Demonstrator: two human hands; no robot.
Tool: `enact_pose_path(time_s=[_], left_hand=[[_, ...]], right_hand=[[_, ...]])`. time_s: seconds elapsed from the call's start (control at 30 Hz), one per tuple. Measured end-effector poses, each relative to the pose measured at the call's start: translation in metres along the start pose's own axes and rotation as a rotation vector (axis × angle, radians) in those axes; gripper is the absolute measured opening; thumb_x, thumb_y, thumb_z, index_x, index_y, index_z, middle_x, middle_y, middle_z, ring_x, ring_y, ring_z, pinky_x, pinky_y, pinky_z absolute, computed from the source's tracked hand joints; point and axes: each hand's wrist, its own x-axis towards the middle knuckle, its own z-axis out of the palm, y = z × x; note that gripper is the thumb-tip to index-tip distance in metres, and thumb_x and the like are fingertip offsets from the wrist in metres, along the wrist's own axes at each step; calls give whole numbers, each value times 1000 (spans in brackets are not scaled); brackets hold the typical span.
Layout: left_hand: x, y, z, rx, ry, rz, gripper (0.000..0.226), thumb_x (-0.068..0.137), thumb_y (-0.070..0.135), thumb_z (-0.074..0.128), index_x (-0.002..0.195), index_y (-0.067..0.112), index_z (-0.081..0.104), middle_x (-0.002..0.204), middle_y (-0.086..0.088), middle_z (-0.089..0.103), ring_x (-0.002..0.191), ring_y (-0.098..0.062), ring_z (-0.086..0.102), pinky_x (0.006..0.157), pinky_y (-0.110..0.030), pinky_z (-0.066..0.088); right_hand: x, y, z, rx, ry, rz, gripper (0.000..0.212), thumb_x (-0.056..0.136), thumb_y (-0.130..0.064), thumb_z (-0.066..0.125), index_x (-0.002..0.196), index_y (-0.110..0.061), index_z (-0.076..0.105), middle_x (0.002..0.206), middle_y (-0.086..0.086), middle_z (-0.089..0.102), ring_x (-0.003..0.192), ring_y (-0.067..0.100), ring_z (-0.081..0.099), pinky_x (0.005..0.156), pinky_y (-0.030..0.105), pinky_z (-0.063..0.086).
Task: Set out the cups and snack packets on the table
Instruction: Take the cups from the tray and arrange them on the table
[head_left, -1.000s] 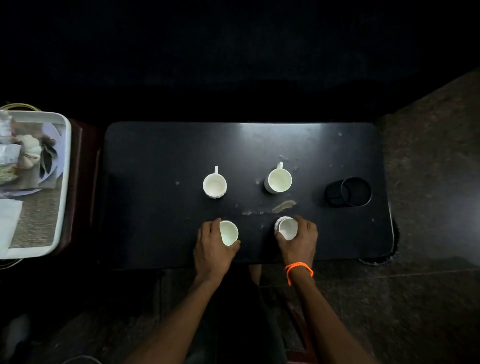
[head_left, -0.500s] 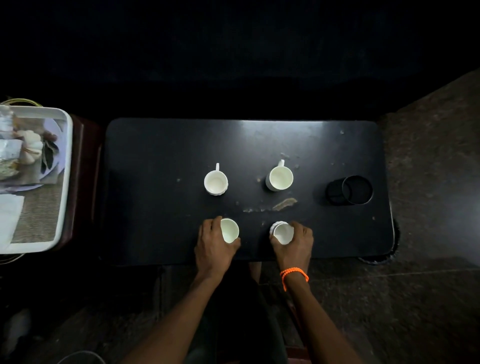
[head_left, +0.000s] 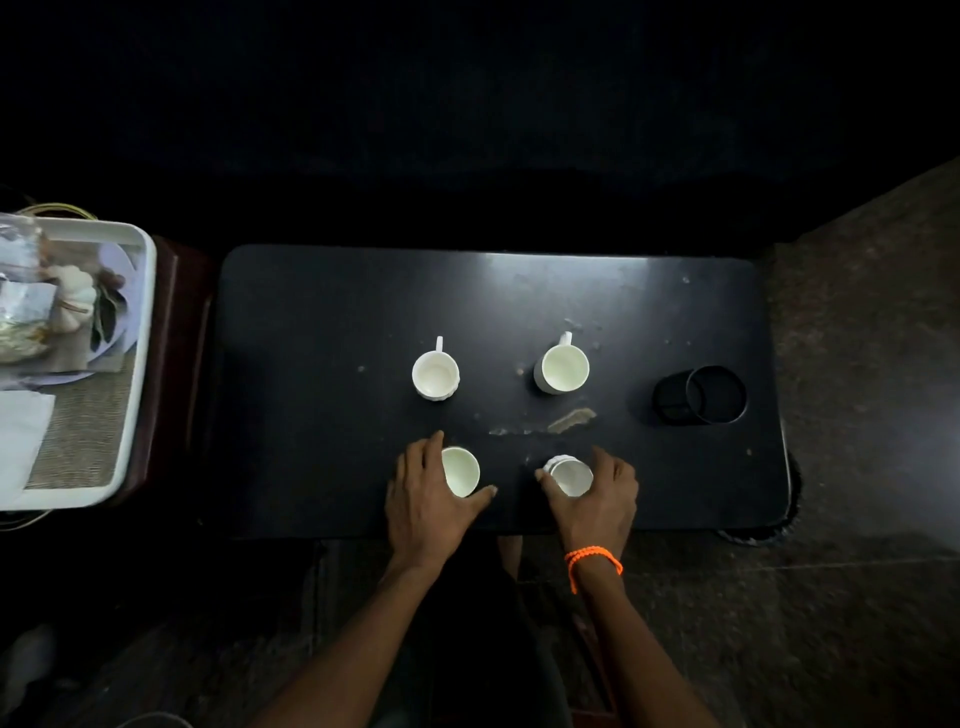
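Two white cups stand upright at the middle of the black table (head_left: 311, 338), one on the left (head_left: 435, 375) and one on the right (head_left: 564, 369), handles pointing away. Nearer the front edge, my left hand (head_left: 423, 504) wraps a third white cup (head_left: 461, 471) from its left side. My right hand (head_left: 597, 501), with an orange wristband, grips a fourth, ribbed white cup (head_left: 570, 475) from its right side. Both held cups rest on the table. Snack packets (head_left: 23, 322) lie in the white tray at the left.
A white tray (head_left: 136, 364) sits on a dark red stand left of the table, holding packets, a plate and a napkin. A black round holder (head_left: 701, 396) stands at the table's right end. Brown stone floor lies to the right and front.
My right hand has shifted the ribbed cup slightly left and turned around it. The left hand and its cup have stayed nearly still.
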Motion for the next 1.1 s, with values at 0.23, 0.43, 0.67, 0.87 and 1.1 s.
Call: enact_pose_path(time_s=[0.23, 0.43, 0.67, 0.87, 1.1], left_hand=[[56, 15, -22, -130, 234, -50, 96, 71, 71, 73, 143, 14, 44, 136, -8, 52, 125, -28, 51, 98, -43, 49], [107, 32, -39, -118, 82, -22, 93, 69, 52, 85, 143, 14, 44, 137, -12, 49, 128, -31, 48, 99, -44, 48], [120, 34, -36, -94, 18, -39, 65, 71, 34, 85, 126, 11, 58, 125, -13, 55, 118, -33, 55, 94, -42, 50], [120, 36, -35, -94, 41, -56, 59, 73, 30, 84, 124, 9, 63, 120, -14, 58, 113, -33, 58, 92, -40, 48], [116, 38, -34, -77, 50, -46, 51, 70, 31, 84, 112, 8, 66, 113, -14, 61, 107, -34, 60, 85, -40, 50]], right_hand=[[62, -39, 0, 91, 89, -119, 66, 65, -43, 87, 116, -9, 62, 112, 15, 58, 108, 35, 54, 91, 41, 48], [101, -73, 9, 85, 38, -120, 78, 65, -54, 83, 122, -6, 58, 114, 15, 57, 108, 35, 53, 89, 41, 46], [119, -76, 14, 85, -63, -128, 78, 69, -47, 82, 128, -4, 55, 122, 16, 54, 116, 35, 51, 96, 42, 46], [114, -66, 13, 91, -71, -157, 70, 69, -41, 80, 124, -5, 57, 119, 14, 56, 112, 32, 52, 92, 39, 46], [103, -53, 7, 77, -96, -211, 63, 66, -34, 80, 117, -7, 55, 113, 12, 53, 108, 32, 49, 87, 41, 48]])
